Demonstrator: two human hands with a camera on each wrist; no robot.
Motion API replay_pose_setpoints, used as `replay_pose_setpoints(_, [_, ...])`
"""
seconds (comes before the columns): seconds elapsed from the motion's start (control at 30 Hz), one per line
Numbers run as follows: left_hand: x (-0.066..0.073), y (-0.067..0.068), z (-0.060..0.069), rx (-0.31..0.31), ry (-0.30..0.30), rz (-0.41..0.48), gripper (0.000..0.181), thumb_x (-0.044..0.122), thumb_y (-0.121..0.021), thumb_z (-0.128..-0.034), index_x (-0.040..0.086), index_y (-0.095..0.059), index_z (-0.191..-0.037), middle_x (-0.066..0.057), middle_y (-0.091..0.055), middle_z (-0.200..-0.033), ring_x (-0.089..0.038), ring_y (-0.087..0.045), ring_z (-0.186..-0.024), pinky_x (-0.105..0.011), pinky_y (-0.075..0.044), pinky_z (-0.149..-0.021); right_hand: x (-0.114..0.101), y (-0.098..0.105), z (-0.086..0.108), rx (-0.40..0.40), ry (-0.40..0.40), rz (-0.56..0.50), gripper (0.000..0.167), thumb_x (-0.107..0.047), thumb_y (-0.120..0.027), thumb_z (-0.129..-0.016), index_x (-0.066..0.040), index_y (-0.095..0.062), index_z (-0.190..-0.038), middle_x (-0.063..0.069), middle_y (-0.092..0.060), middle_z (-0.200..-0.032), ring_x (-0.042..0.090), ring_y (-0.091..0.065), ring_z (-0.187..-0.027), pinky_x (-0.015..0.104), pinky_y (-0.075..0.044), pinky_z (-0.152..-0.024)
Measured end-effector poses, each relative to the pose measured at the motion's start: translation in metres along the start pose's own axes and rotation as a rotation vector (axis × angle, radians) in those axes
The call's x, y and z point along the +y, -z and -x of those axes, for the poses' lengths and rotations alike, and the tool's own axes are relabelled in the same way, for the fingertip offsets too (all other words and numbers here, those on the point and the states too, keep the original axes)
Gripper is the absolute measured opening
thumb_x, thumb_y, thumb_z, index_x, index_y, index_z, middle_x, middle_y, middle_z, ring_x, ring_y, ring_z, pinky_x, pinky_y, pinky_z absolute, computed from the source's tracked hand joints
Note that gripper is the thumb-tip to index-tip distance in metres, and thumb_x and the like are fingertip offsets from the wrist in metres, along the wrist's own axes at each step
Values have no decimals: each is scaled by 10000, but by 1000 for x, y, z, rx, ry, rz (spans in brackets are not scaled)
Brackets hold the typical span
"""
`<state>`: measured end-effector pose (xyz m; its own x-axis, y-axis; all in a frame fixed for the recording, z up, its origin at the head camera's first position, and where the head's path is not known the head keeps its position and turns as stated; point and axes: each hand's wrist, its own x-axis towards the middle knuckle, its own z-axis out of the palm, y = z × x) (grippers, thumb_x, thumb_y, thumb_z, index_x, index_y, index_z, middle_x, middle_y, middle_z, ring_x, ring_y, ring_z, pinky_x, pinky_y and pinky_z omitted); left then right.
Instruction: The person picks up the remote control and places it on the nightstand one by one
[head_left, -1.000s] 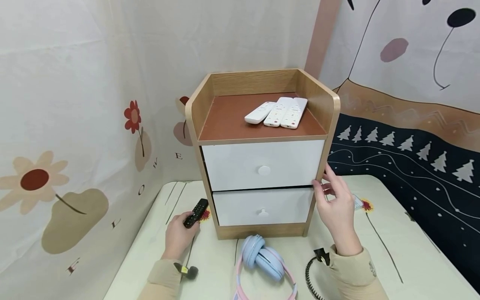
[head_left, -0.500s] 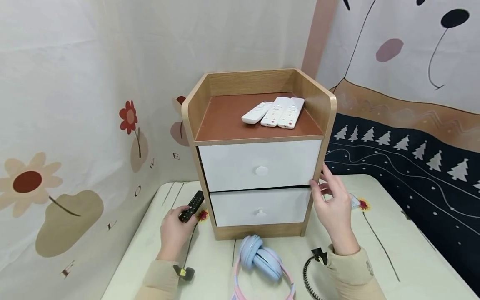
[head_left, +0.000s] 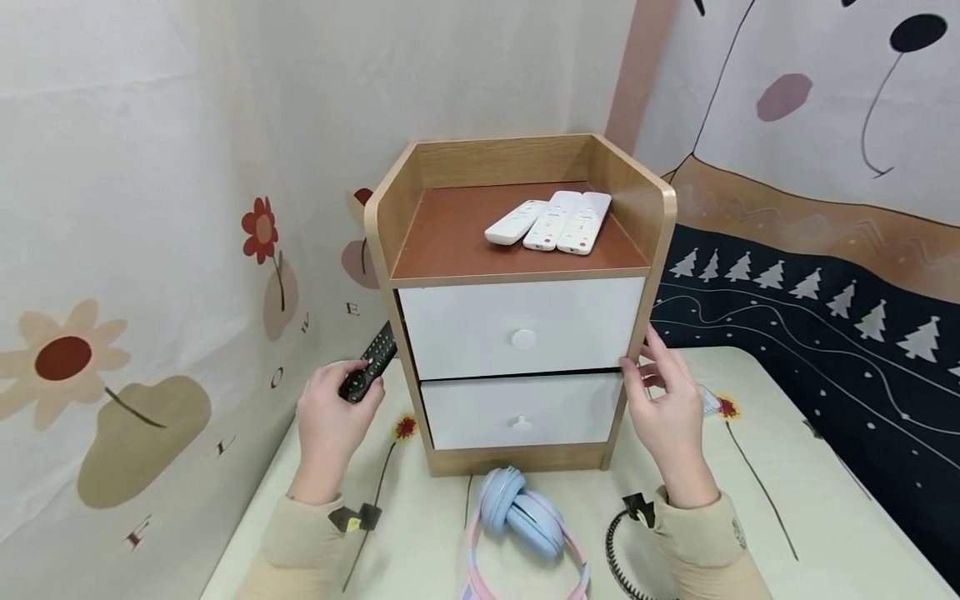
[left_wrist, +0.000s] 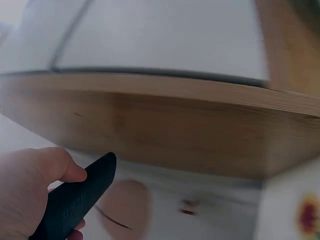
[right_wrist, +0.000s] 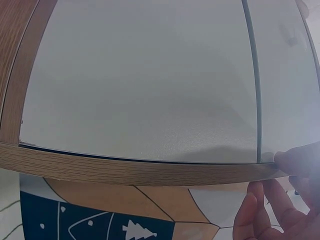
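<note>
My left hand (head_left: 332,421) grips a black remote control (head_left: 371,362) beside the left side of a small wooden cabinet (head_left: 510,158). In the left wrist view, the thumb lies along the dark remote (left_wrist: 82,197), whose tip points towards the wooden side panel (left_wrist: 175,130). The far end of the remote is partly behind the cabinet in the head view. My right hand (head_left: 671,408) holds the cabinet's right front edge, thumb at the front and fingers against the outer side. Both white drawers, upper (head_left: 465,333) and lower (head_left: 465,412), stand closed.
White remotes (head_left: 551,221) lie on the cabinet's brown top, inside its raised rim. Blue and pink headphones (head_left: 532,525) rest before the cabinet. A coiled black cable (head_left: 615,554) runs near my right sleeve. Printed curtains (head_left: 187,167) stand behind and beside the table (head_left: 750,500).
My left hand has lifted the black remote control from near the tabletop, moving it up and slightly left along the cabinet's side. My right hand stays at the cabinet's edge.
</note>
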<state>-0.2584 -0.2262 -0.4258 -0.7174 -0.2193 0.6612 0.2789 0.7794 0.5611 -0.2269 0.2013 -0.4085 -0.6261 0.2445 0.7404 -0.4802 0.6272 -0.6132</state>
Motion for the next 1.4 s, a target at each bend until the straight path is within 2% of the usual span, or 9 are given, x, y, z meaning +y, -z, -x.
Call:
replay_pose_setpoints(0.17, [30, 23, -22, 99, -80, 50, 318, 171, -839, -888, 23, -801, -1168, -268, -744, -1178, -484, -668, -1063, -583, -464, -888, -3, 0, 0, 6, 6, -6, 591, -16, -748, -1014, -74, -592, -1580, 234, -753, -1219, -64, -597, -903, -12, -467, -855])
replay_pose_setpoints(0.33, [55, 44, -48, 210, -160, 104, 305, 157, -840, -895, 7, -814, -1159, -259, -762, -1117, -441, -681, -1036, -495, -473, -854, -3, 0, 0, 15, 5, -9, 587, -9, -751, -1010, -68, -597, -1574, 234, -758, -1218, -94, -581, -903, -15, -462, -854])
replay_pose_setpoints(0.63, [99, 72, -82, 358, -197, 214, 293, 195, -848, -900, 122, -850, -1184, -164, -803, -1139, -291, -691, -1052, -286, -447, -880, -2, 1, 2, 22, 6, -7, 586, -11, -749, -1011, -73, -599, -1574, 240, -755, -1213, -127, -560, -910, -18, -459, -856])
replay_pose_setpoints(0.8, [122, 82, -92, 431, -248, 264, 283, 199, -850, -897, 120, -853, -1169, -128, -817, -1152, -197, -675, -1051, -157, -456, -869, -2, 0, 2, 16, 3, -7, 585, -15, -751, -1011, -76, -602, -1573, 236, -754, -1208, -135, -558, -905, -13, -464, -853])
replay_pose_setpoints(0.93, [139, 86, -94, 433, -300, 302, 285, 196, -847, -890, 113, -853, -1162, -124, -818, -1182, -227, -704, -1116, -176, -476, -907, -3, 0, 2, 17, 8, -9, 585, -16, -752, -1011, -74, -601, -1573, 234, -755, -1209, -135, -559, -904, -13, -464, -853])
replay_pose_setpoints(1.13, [160, 83, -94, 374, -351, 306, 279, 219, -835, -901, 124, -848, -1163, -147, -790, -1207, -264, -711, -1208, -356, -517, -950, -5, -1, 1, 21, 12, -8, 584, -13, -749, -1011, -76, -601, -1573, 239, -758, -1211, -107, -571, -904, -18, -458, -851])
replay_pose_setpoints(1.27, [170, 75, -93, 341, -386, 289, 274, 241, -827, -911, 134, -850, -1163, -127, -797, -1231, -308, -704, -1154, -412, -494, -914, -4, -1, 1, 16, 0, 0, 589, -12, -746, -1012, -75, -594, -1578, 245, -751, -1221, -152, -549, -915, -23, -452, -854])
replay_pose_setpoints(1.4, [181, 67, -93, 316, -466, 262, 268, 237, -819, -915, 110, -850, -1150, -155, -794, -1208, -385, -692, -1083, -453, -497, -867, -2, -1, 0, 7, -6, 8, 598, -13, -749, -1009, -67, -588, -1582, 258, -739, -1232, -210, -525, -923, -29, -444, -857])
